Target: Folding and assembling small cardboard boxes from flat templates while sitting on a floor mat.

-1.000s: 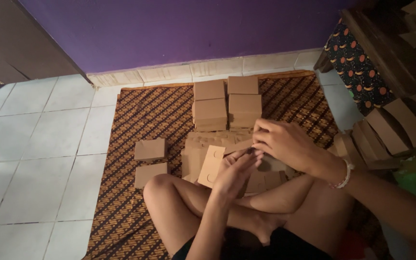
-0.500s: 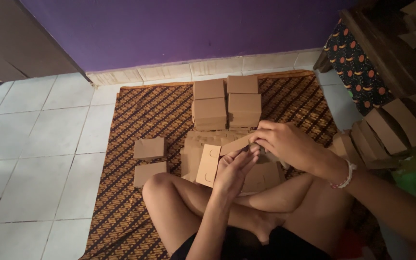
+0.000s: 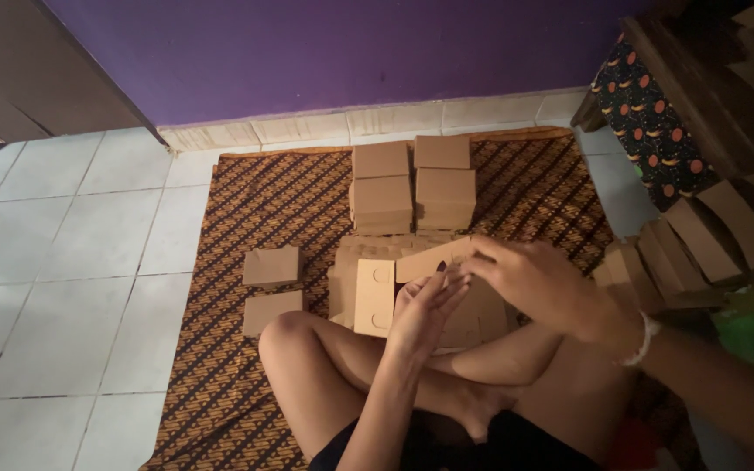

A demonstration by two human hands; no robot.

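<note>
since the earlier frames the flat cardboard blank (image 3: 375,296) has been swung up and unfolded further; its long flap is now stretched toward 3 o'clock, and both hands have been shifted slightly toward 12 o'clock. the blank is held over the crossed legs, above a pile of flat blanks (image 3: 346,262) on the patterned mat (image 3: 246,201). the left hand (image 3: 425,314) is set at 3 o'clock of the blank's upright panel, fingers loosely spread and curled against the fold. the right hand (image 3: 538,283) is laid on the flap's far end, fingers narrowed in a pinch on the cardboard edge. exact fingertip contact is blocked by the hands themselves. folded boxes (image 3: 412,183) are stacked at 12 o'clock of the hands, two more boxes (image 3: 272,288) lie at 9 o'clock. a leaning row of boxes (image 3: 700,244) at 3 o'clock is dim and partly cut off by a dark wooden bench (image 3: 700,96). the right forearm runs out of view at 4 o'clock.
</note>
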